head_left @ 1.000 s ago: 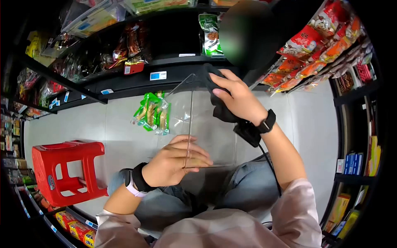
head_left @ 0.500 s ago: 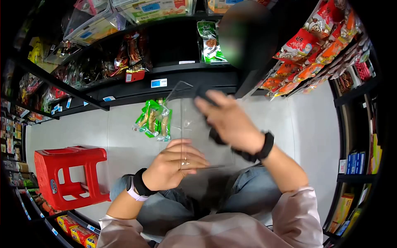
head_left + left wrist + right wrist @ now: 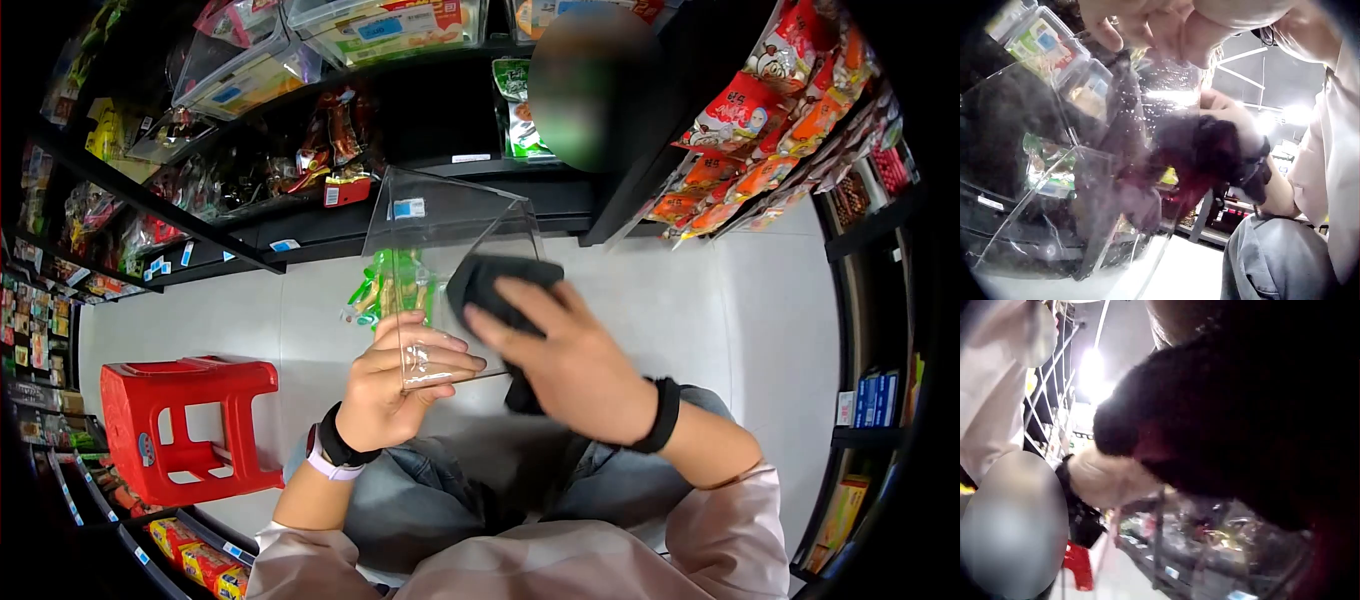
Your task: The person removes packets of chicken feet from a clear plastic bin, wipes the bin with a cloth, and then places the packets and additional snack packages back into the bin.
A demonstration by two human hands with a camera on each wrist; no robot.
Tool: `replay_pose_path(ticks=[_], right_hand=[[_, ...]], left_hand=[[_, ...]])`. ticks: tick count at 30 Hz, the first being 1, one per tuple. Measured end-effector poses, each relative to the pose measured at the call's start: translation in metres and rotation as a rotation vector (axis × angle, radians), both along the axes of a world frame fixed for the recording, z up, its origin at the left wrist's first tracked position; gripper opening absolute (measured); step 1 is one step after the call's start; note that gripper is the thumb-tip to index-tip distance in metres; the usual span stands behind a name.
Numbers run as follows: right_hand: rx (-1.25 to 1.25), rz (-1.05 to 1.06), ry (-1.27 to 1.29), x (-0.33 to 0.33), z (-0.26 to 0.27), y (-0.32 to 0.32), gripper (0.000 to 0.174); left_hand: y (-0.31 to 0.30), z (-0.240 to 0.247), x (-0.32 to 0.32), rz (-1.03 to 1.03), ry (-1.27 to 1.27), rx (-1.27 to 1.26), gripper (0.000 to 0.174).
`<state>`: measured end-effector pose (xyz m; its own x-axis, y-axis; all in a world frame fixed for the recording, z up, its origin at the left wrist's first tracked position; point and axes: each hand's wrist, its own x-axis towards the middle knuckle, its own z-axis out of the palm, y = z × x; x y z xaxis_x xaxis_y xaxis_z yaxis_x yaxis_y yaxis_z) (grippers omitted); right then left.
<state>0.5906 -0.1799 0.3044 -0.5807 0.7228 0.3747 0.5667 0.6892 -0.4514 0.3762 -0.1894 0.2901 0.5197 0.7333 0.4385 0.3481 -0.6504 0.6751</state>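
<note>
Where the left hand (image 3: 380,388) is: at the lower left edge of a clear plastic box (image 3: 458,222), gripping it between fingers and thumb.
Clear plastic box: held above the pale floor (image 3: 650,310), in front of the person's knees.
Right hand (image 3: 588,378): slightly blurred, grasping a dark cloth (image 3: 490,287) against the box's right side.
Green packets (image 3: 366,300): on the floor, partly seen through the box.
Red stool (image 3: 128,420): standing at the picture's left.

The pale floor (image 3: 765,310) bears green snack packets (image 3: 372,292) and a red stool (image 3: 133,420).
</note>
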Motion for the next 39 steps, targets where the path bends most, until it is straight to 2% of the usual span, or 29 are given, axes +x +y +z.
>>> replay_pose_path(ticks=[2, 4, 5, 6, 7, 8, 10, 11, 13, 16, 17, 18, 20, 21, 22, 24, 25, 27, 33, 38, 39], right_hand=[[-0.056, 0.025, 0.008, -0.001, 0.002, -0.004, 0.050], [0.056, -0.045, 0.088, 0.008, -0.013, 0.015, 0.046], [0.047, -0.162, 0.095, 0.014, -0.021, 0.024, 0.044], [-0.288, -0.240, 0.226, 0.020, -0.017, 0.034, 0.043], [-0.116, -0.318, 0.204, 0.030, -0.037, 0.046, 0.040], [-0.128, -0.322, 0.233, 0.044, -0.063, 0.059, 0.036], [-0.905, -0.328, 0.711, 0.043, -0.061, 0.063, 0.027], [-0.904, -0.329, 0.707, 0.045, -0.061, 0.065, 0.027], [-1.315, -0.311, 1.144, 0.055, -0.061, 0.070, 0.022], [-1.313, -0.319, 1.298, 0.069, -0.051, 0.081, 0.016], [-1.374, -0.381, 1.411, 0.078, -0.051, 0.084, 0.014], [-1.491, -0.337, 1.443, 0.087, -0.039, 0.083, 0.016], [-1.225, -0.360, 1.697, 0.073, -0.020, 0.066, 0.022], [-1.151, -0.318, 1.536, 0.073, -0.018, 0.063, 0.029], [-1.153, -0.323, 1.532, 0.070, -0.017, 0.062, 0.029], [-1.248, -0.182, 1.243, 0.063, -0.018, 0.060, 0.032], [-1.265, -0.202, 1.151, 0.064, -0.026, 0.063, 0.032], [-1.255, -0.217, 1.134, 0.059, -0.030, 0.061, 0.032], [-1.224, -0.191, 1.131, 0.057, -0.021, 0.057, 0.036], [-0.938, -0.154, 1.178, 0.059, -0.011, 0.048, 0.046], [-0.943, -0.114, 1.198, 0.060, -0.005, 0.045, 0.048]], left_hand=[[0.001, -0.003, -0.001, -0.005, 0.009, 0.002, 0.020], [0.000, -0.003, 0.002, -0.003, -0.009, 0.001, 0.020], [-0.001, 0.002, 0.003, -0.018, 0.017, 0.000, 0.022], [-0.001, 0.003, 0.003, -0.021, 0.017, 0.004, 0.022], [-0.002, 0.003, 0.003, -0.017, 0.002, 0.012, 0.021], [-0.002, 0.004, 0.004, -0.012, -0.014, 0.021, 0.020], [0.000, 0.007, 0.001, -0.029, -0.044, 0.010, 0.019], [0.001, 0.008, -0.001, -0.042, -0.066, -0.010, 0.018], [-0.001, 0.008, -0.001, -0.051, -0.075, -0.016, 0.019], [-0.004, 0.011, 0.001, -0.052, -0.090, 0.004, 0.022], [-0.004, 0.012, 0.002, -0.040, -0.094, 0.031, 0.025], [-0.003, 0.012, 0.003, -0.042, -0.099, 0.035, 0.025], [-0.005, 0.010, 0.005, -0.018, -0.069, 0.055, 0.025], [-0.006, 0.008, 0.006, -0.015, -0.075, 0.052, 0.025], [-0.007, 0.005, 0.007, -0.046, -0.022, 0.054, 0.024], [-0.010, 0.002, 0.010, -0.079, 0.034, 0.049, 0.022], [-0.012, 0.000, 0.015, -0.096, 0.037, 0.068, 0.022], [-0.014, -0.003, 0.017, -0.152, 0.055, 0.075, 0.024], [-0.024, -0.006, 0.018, -0.140, 0.143, 0.076, 0.026], [-0.024, -0.005, 0.015, -0.147, 0.232, 0.154, 0.023], [-0.024, -0.005, 0.014, -0.145, 0.251, 0.172, 0.022]])
